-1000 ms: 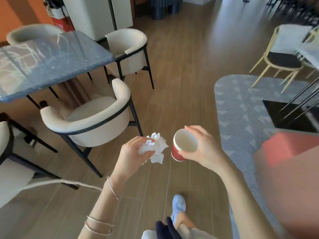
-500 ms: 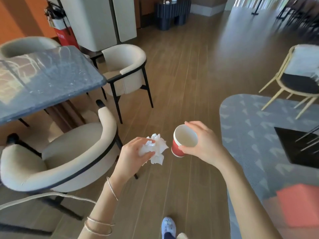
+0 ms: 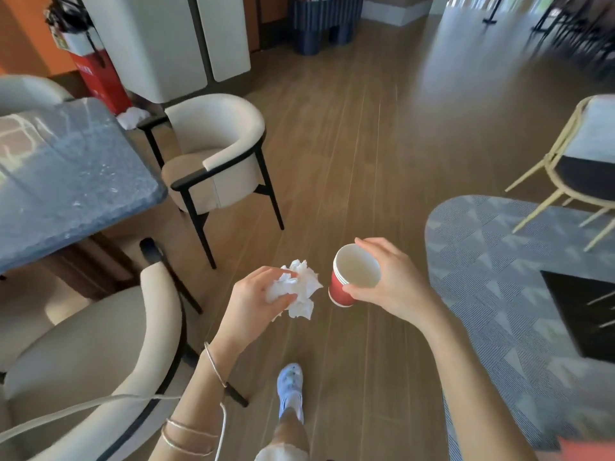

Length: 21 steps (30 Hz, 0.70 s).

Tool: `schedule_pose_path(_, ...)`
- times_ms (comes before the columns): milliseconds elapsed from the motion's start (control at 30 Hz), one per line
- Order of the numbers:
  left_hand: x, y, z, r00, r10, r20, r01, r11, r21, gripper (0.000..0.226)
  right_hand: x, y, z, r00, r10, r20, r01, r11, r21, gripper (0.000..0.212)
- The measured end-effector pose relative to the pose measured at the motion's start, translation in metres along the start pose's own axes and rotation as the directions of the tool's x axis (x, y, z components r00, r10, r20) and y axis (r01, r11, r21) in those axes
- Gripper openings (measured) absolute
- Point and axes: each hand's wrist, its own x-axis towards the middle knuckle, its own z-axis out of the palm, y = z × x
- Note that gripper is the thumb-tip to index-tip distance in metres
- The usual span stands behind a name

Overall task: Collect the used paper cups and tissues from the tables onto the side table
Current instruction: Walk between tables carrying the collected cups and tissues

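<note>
The person has walked on across the floor, so the grey stone table (image 3: 66, 181) and the cream chair (image 3: 213, 161) have slid down and leftward. The dark ribbed side table (image 3: 324, 21) ahead looms closer, and the blue shoe (image 3: 290, 384) has swung forward.

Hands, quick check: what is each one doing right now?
Left hand: grips a crumpled white tissue.
Right hand: holds a red paper cup by its rim and side.

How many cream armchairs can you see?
3: near armchair at lower left, middle armchair at the table's corner, far armchair behind it, partly hidden. More may sit out of view.
</note>
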Motion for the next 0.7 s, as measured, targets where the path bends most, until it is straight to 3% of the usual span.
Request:
schedule_pose_path(333, 0.246, -0.022, -0.006, 0.994, 0.105, 0.0, -0.105, 0.994, -0.01, 0.025, 0.219, 0.021, -0.042, 0.997, 0.008, -0.08, -0.008, 1.0, -0.005, 0.079)
schedule_pose_path(700, 0.449, -0.069, 0.043, 0.998, 0.062, 0.017, -0.062, 0.998, 0.003, 0.026, 0.423, 0.107, -0.068, 0.999, 0.008, -0.042, -0.008, 1.0, 0.002, 0.079)
